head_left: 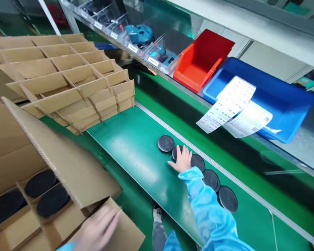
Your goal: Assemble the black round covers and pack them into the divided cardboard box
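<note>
My right hand (183, 159) reaches out in a light blue sleeve and rests on a black round disc (177, 152) on the green belt (136, 146). Its fingers are curled down over the disc. That disc lies in a row of several black discs, with one farther out (165, 143) and others (228, 198) trailing along my forearm. My left hand (98, 230) is blurred at the bottom, close to the flap of a cardboard box (57, 164). Black discs (40, 183) sit in the box's cardboard dividers.
A stack of cardboard divider grids (68, 80) stands at the back left. A red bin (201, 59) and a blue bin (277, 97) with label sheets (230, 104) hang on the rack beyond the belt. Clear bins with teal parts (140, 35) sit further back.
</note>
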`<state>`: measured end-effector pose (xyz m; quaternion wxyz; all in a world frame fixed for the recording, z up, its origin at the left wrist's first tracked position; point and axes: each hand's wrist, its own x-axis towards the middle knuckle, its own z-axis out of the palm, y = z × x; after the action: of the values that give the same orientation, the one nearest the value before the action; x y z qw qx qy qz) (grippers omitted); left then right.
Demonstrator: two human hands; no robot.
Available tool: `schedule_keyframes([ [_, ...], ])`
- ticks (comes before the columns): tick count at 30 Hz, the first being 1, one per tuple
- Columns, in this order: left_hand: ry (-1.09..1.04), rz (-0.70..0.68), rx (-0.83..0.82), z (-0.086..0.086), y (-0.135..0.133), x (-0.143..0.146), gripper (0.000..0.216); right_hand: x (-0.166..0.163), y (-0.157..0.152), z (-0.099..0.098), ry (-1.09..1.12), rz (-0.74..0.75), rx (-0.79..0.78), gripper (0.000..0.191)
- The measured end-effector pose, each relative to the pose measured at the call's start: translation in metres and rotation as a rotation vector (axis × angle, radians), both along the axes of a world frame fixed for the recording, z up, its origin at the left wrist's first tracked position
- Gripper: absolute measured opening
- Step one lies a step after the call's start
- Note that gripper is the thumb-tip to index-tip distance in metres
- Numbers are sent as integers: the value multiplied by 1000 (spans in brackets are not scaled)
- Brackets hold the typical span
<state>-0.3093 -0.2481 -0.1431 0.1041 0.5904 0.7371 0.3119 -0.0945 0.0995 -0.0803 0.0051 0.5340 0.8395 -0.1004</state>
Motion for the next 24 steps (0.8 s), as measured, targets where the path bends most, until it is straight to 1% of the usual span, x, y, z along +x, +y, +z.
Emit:
schedule_keyframes([
  [1, 30, -56, -5, 13, 47, 22, 37, 7, 20, -9, -76, -59, 7, 105],
  [2, 46, -123, -48, 24, 97, 40, 42, 11, 34, -19, -127, -78, -5, 115],
  [3, 69, -171, -90, 33, 146, 54, 49, 14, 40, -29, -147, -67, -15, 118],
  [4, 104, -212, -148, 40, 194, 65, 59, 17, 41, -38, -142, -38, -12, 118],
  [5, 137, -209, -205, 44, 238, 72, 71, 21, 36, -46, -118, -2, 4, 118],
  [6, 158, -179, -265, 47, 277, 77, 82, 25, 26, -54, -87, 33, 23, 118],
  [7, 167, -130, -329, 48, 309, 80, 93, 31, 13, -61, -55, 59, 34, 118],
  [8, 179, -85, -391, 48, 336, 81, 102, 38, -1, -67, -24, 76, 37, 118],
  [9, 178, -44, -448, 47, 357, 82, 108, 45, -15, -73, 7, 84, 37, 118],
  [10, 169, -8, -496, 47, 373, 83, 111, 52, -29, -78, 43, 90, 37, 117],
  [12, 135, 38, -551, 46, 389, 86, 111, 65, -50, -86, 119, 114, 39, 112],
  [13, 113, 53, -558, 46, 391, 89, 111, 71, -57, -88, 150, 135, 45, 109],
  [15, 78, 82, -551, 46, 380, 98, 111, 81, -62, -92, 168, 165, 62, 105],
  [17, 11, 111, -504, 50, 351, 108, 113, 88, -59, -94, 146, 178, 73, 101],
  [18, -47, 115, -451, 53, 330, 113, 114, 91, -56, -96, 137, 181, 74, 99],
  [20, -212, 70, -251, 67, 273, 119, 116, 95, -53, -100, 154, 197, 67, 96],
  [22, -348, -58, -46, 89, 200, 119, 116, 101, -57, -101, 210, 231, 38, 96],
  [23, -404, -134, 1, 102, 158, 116, 118, 105, -63, -98, 246, 266, 1, 96],
  [24, -458, -209, -1, 113, 116, 109, 119, 107, -73, -94, 286, 315, -57, 97],
])
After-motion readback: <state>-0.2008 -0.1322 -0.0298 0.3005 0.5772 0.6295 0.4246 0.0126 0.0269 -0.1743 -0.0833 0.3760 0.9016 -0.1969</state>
